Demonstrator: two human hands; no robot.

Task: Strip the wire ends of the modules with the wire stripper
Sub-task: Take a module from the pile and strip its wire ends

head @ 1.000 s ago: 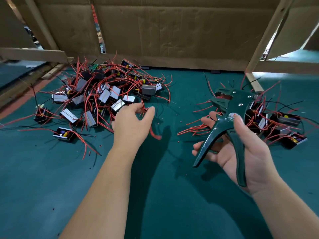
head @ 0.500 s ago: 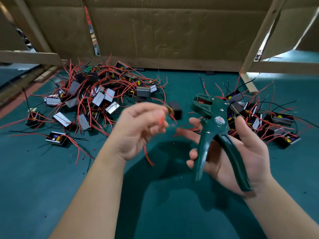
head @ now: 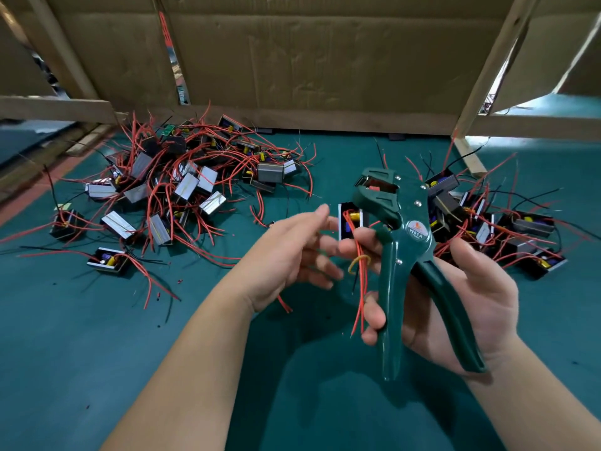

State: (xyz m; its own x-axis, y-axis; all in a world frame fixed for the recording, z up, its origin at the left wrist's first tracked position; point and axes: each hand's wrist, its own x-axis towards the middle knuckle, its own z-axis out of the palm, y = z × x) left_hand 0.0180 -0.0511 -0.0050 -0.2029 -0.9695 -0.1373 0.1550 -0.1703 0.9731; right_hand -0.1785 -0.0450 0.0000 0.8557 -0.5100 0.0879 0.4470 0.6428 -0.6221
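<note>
The right hand (head: 461,301) clasps the wire stripper (head: 413,236) in curled fingers above the bench (head: 97,353), a red-wired module (head: 349,219) against them. The left hand (head: 286,265), blurred, has its fingers released beside it.

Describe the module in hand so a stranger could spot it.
On the green table, look between the left pile and right pile of modules. The module is held beside the head of the wire stripper. Only it is off the table, red wires dangling.
</note>
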